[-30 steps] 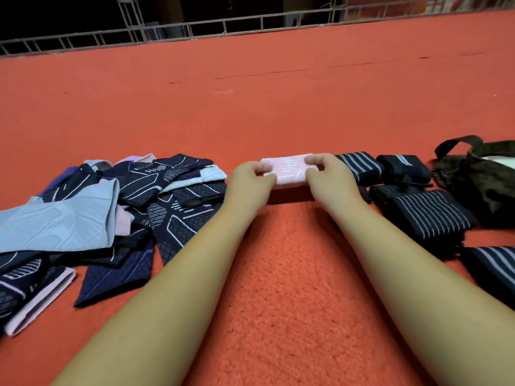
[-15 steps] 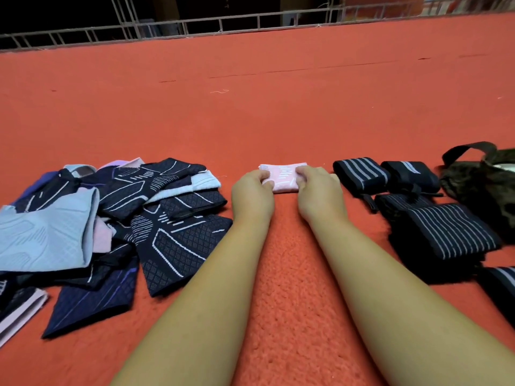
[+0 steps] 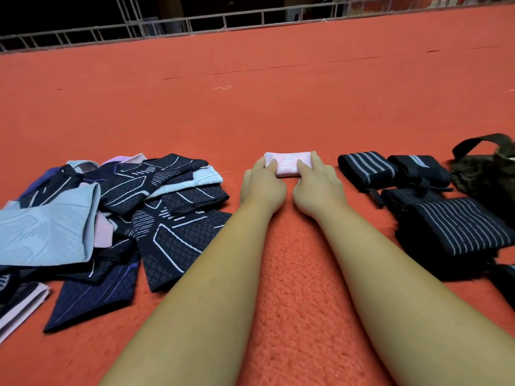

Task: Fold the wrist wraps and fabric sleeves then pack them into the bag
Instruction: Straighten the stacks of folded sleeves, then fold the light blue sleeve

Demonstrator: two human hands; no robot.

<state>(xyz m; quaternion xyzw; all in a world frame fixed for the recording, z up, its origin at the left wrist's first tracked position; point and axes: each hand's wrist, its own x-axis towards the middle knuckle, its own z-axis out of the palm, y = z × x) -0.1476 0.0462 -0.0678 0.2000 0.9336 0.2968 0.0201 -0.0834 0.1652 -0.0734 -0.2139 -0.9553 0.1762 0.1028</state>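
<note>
Your left hand (image 3: 262, 182) and right hand (image 3: 317, 185) each grip one end of the folded pink sleeve (image 3: 288, 164). The fingers curl round its short edges and the thumbs press on top, so both sets of fingers are narrow and full of fabric. That two-ended hold looks meant to keep the layers from springing apart while you square up the packet. It lies flat on the carpet (image 3: 278, 107), directly between your fingers. Its long axis runs side to side, from your left fingers to your right, with the patterned face up.

The unfolded sleeves (image 3: 156, 207) are heaped well outside your left fingers. The rolled wrist wraps (image 3: 365, 168) sit just beyond your right fingers, and the bag (image 3: 490, 171) is farther out past them. I judge the finished pieces are gathered on that side to keep the trip to the bag short.
</note>
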